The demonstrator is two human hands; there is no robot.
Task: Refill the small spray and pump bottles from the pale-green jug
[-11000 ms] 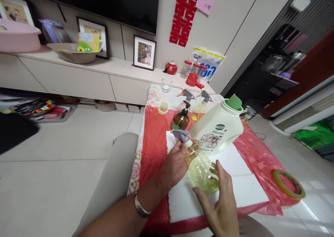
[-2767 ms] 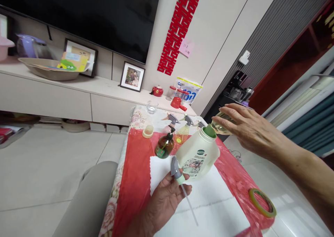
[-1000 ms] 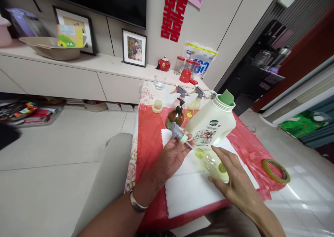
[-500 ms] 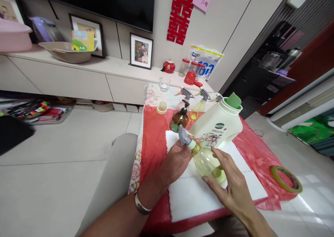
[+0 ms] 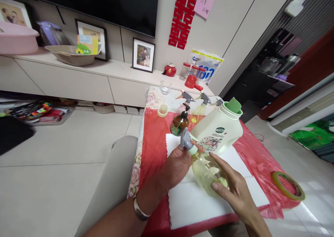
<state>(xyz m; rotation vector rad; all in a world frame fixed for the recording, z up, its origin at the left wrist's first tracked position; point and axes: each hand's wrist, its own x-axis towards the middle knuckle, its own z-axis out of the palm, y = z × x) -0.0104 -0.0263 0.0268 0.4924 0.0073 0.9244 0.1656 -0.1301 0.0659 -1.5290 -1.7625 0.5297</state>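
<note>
A clear yellowish spray bottle (image 5: 206, 176) with a grey trigger head (image 5: 186, 139) is tilted between my hands over a white cloth (image 5: 193, 209). My left hand (image 5: 179, 165) is closed round its neck, just below the trigger. Around the bottle's body curls my right hand (image 5: 233, 185), thumb on the near side and fingers on the far side. Close behind stands a big cream jug (image 5: 219, 129) with a green piece (image 5: 233, 105) in its mouth. A brown pump bottle (image 5: 180, 122) is left of the jug.
More spray bottles (image 5: 199, 110) stand behind the jug, near a translucent cap (image 5: 162, 111) and a glass mug (image 5: 165, 87). A tape roll (image 5: 288, 185) lies on the red plastic sheet (image 5: 153, 143) at the table's right corner. The long cabinet (image 5: 86, 79) holds picture frames and jars.
My right hand has closed in on the bottle's body, and the bottle has turned a little in my hands. The view has shifted slightly.
</note>
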